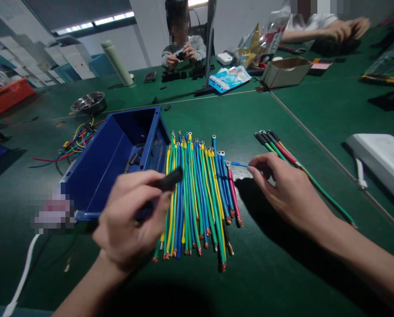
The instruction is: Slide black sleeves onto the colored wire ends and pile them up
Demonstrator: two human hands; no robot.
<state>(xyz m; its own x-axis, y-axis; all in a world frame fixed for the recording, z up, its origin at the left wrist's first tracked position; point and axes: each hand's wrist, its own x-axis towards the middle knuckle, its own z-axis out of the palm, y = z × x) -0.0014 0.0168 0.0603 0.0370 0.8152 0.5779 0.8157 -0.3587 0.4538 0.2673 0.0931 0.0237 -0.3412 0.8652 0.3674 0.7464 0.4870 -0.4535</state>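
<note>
My left hand is closed around a short black tube, whose free end points right over the wires. Between the thumb and fingertips of my right hand is a thin blue wire; its far end reaches the ring terminal of a short red cable. Under and between my hands lies a row of cut cables, green, yellow, blue and red. Many have metal ring terminals at the far end and bare copper at the near end. Right of my right hand lie several cables with black sleeves on their ends.
A blue bin with black pieces inside stands at left, beside tangled wires. Behind are a metal bowl, a green bottle and a cardboard box. A white device sits right. Two people work across the table.
</note>
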